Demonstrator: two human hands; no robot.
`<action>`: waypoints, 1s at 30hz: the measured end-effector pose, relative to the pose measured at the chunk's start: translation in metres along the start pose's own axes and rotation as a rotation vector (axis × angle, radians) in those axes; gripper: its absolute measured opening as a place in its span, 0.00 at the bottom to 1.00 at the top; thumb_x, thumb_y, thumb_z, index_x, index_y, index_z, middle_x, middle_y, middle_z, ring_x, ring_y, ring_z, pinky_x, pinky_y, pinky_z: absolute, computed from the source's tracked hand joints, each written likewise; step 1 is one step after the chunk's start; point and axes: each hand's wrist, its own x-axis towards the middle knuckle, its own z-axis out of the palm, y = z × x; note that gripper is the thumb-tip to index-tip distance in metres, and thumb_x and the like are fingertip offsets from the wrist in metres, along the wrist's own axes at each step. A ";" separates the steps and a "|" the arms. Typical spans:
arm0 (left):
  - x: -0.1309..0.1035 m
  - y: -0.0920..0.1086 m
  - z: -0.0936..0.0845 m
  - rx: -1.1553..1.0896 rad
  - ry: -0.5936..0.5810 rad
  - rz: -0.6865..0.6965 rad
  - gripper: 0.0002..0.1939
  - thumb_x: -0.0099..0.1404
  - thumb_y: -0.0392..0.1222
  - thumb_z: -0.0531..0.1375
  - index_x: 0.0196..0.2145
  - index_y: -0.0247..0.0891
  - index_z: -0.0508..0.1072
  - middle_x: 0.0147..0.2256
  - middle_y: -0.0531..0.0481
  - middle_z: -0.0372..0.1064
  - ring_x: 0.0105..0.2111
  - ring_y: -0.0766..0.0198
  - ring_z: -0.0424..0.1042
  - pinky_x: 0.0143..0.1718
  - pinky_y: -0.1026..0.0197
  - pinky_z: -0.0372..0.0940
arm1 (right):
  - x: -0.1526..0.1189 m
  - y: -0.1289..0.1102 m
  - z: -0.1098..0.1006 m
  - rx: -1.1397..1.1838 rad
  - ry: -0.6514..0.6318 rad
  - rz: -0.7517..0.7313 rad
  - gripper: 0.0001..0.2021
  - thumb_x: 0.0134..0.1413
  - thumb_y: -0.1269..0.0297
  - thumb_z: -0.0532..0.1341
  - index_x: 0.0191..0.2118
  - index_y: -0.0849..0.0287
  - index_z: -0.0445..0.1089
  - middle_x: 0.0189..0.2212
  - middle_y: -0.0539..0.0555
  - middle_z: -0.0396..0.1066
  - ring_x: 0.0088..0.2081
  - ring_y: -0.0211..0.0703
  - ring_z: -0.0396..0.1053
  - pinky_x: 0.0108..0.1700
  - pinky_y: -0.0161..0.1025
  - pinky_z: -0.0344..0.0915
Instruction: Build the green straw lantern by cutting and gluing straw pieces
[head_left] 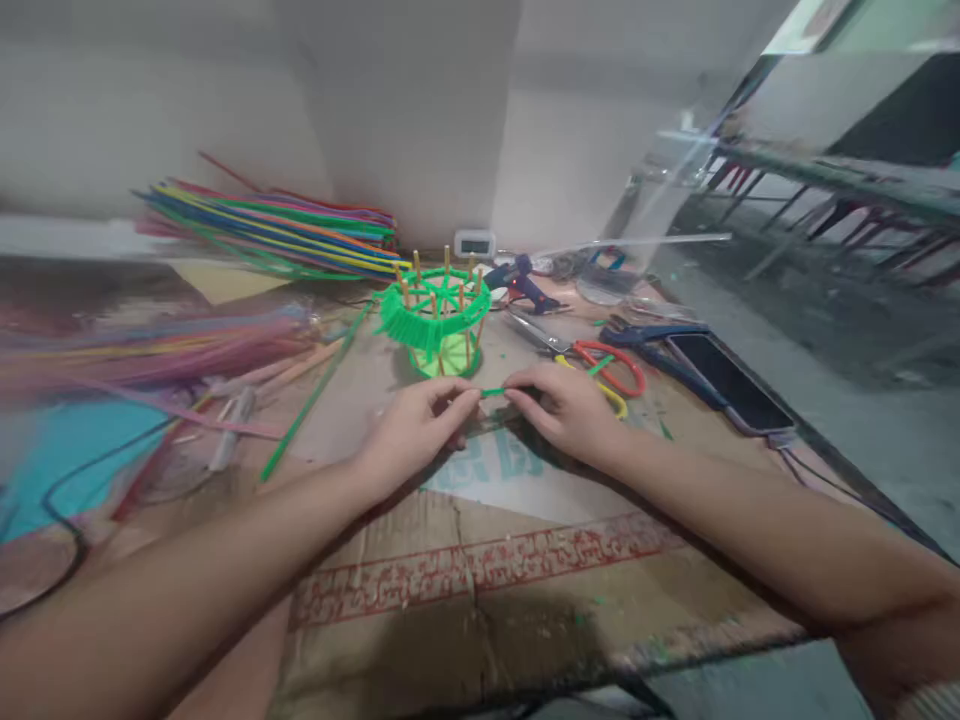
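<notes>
Left hand (pixel 416 422) and right hand (pixel 564 408): both grips closed, thumb and fingers pinched on a short green stem (pixel 493 392), one end each; only a little of it shows between the fingertips. The stem is at the middle of the scene, just near of the green frame (pixel 431 328). Looks like fuzzy craft wire: likely very light, soft outside, bendable, holds a bend, not slippery. Best hold is a fingertip pinch near each end; the cut tips may be prickly. The frame stands upright on the tabletop (pixel 420 640), a ring on thin sticks (pixel 448 262) over a round base. Probably light; the sticks seem stiff but could snap or tilt, so take it low by the base, or cup the ring gently. Right of it: scissors (pixel 561 345), open handles toward the near right; glue gun (pixel 525 285) farther back; phone (pixel 727 380) at far right. Left: a loose green length (pixel 316 392) lying slantwise, and a coloured bundle (pixel 277 230) on the far side. Left edge blurred, items there unclear.
</notes>
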 end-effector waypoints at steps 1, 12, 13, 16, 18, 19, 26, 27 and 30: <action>0.000 0.001 0.000 0.024 0.000 0.010 0.17 0.70 0.53 0.56 0.36 0.37 0.74 0.27 0.54 0.73 0.21 0.70 0.70 0.23 0.69 0.63 | 0.000 -0.003 -0.001 -0.014 -0.016 -0.014 0.09 0.65 0.63 0.59 0.39 0.61 0.75 0.31 0.55 0.79 0.33 0.43 0.74 0.36 0.38 0.63; -0.002 0.009 0.000 0.086 -0.037 0.055 0.10 0.67 0.45 0.60 0.41 0.37 0.77 0.27 0.54 0.74 0.22 0.71 0.70 0.23 0.70 0.62 | -0.001 -0.014 -0.002 0.060 0.002 0.141 0.09 0.64 0.62 0.58 0.36 0.58 0.75 0.30 0.54 0.78 0.33 0.44 0.74 0.37 0.39 0.65; -0.002 0.009 0.000 0.083 -0.043 0.049 0.10 0.67 0.45 0.60 0.40 0.37 0.77 0.27 0.54 0.74 0.21 0.71 0.69 0.22 0.70 0.62 | -0.001 -0.014 -0.002 0.060 -0.001 0.148 0.10 0.63 0.62 0.58 0.37 0.58 0.75 0.30 0.54 0.78 0.33 0.44 0.74 0.38 0.39 0.65; -0.001 0.010 0.000 0.076 -0.042 0.059 0.11 0.68 0.45 0.59 0.40 0.37 0.77 0.25 0.55 0.72 0.21 0.71 0.69 0.22 0.70 0.62 | -0.001 -0.014 -0.002 0.065 -0.016 0.177 0.10 0.63 0.61 0.58 0.37 0.58 0.76 0.30 0.55 0.78 0.33 0.44 0.74 0.38 0.39 0.65; -0.001 0.010 0.000 0.076 -0.038 0.070 0.11 0.68 0.46 0.58 0.40 0.37 0.77 0.24 0.55 0.71 0.21 0.70 0.70 0.21 0.70 0.62 | 0.000 -0.015 -0.002 0.075 -0.023 0.192 0.10 0.63 0.61 0.58 0.36 0.58 0.75 0.30 0.55 0.78 0.32 0.44 0.74 0.37 0.39 0.64; -0.001 0.010 0.001 0.077 -0.033 0.075 0.12 0.68 0.46 0.58 0.39 0.36 0.76 0.23 0.55 0.71 0.21 0.70 0.70 0.21 0.70 0.61 | 0.000 -0.015 -0.002 0.081 -0.025 0.199 0.10 0.63 0.61 0.58 0.36 0.58 0.75 0.29 0.55 0.78 0.32 0.44 0.74 0.37 0.39 0.64; -0.002 0.009 0.000 0.110 -0.027 0.085 0.11 0.68 0.46 0.58 0.36 0.36 0.76 0.21 0.56 0.70 0.20 0.70 0.69 0.22 0.70 0.61 | 0.001 -0.019 -0.002 0.101 -0.037 0.231 0.10 0.62 0.61 0.59 0.35 0.59 0.75 0.28 0.54 0.77 0.31 0.44 0.73 0.36 0.40 0.64; -0.002 0.010 0.000 0.105 -0.026 0.079 0.11 0.68 0.46 0.58 0.36 0.36 0.77 0.21 0.56 0.70 0.20 0.70 0.69 0.22 0.70 0.61 | 0.002 -0.020 -0.003 0.104 -0.035 0.241 0.10 0.62 0.61 0.59 0.35 0.59 0.75 0.28 0.54 0.77 0.31 0.44 0.73 0.36 0.39 0.64; -0.001 0.010 0.000 0.068 -0.029 0.038 0.11 0.67 0.47 0.59 0.36 0.36 0.76 0.20 0.56 0.69 0.20 0.71 0.69 0.22 0.70 0.61 | 0.003 -0.021 -0.003 0.159 -0.040 0.283 0.09 0.61 0.61 0.59 0.34 0.58 0.74 0.28 0.53 0.77 0.30 0.42 0.72 0.35 0.38 0.64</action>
